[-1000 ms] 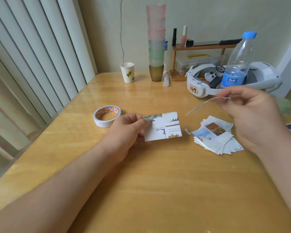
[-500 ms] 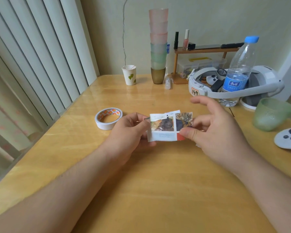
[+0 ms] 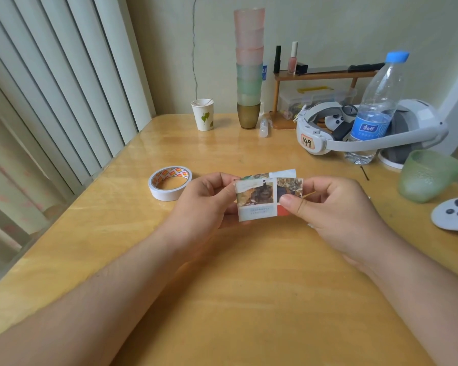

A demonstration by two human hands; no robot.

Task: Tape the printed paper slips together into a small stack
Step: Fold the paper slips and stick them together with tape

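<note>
Hands meet above the wooden table (image 3: 249,299) in the head view: the left hand (image 3: 204,204) pinches the left edge of the printed paper slips (image 3: 265,198) between thumb and fingers, while the right hand (image 3: 336,210) pinches their right edge, thumb on the front face. Held just off the table near its middle, the slips face the camera, one edge peeking up behind another. A tape roll (image 3: 169,182) lies flat just left of the left hand, and a water bottle (image 3: 376,109) stands further back on the right.
</note>
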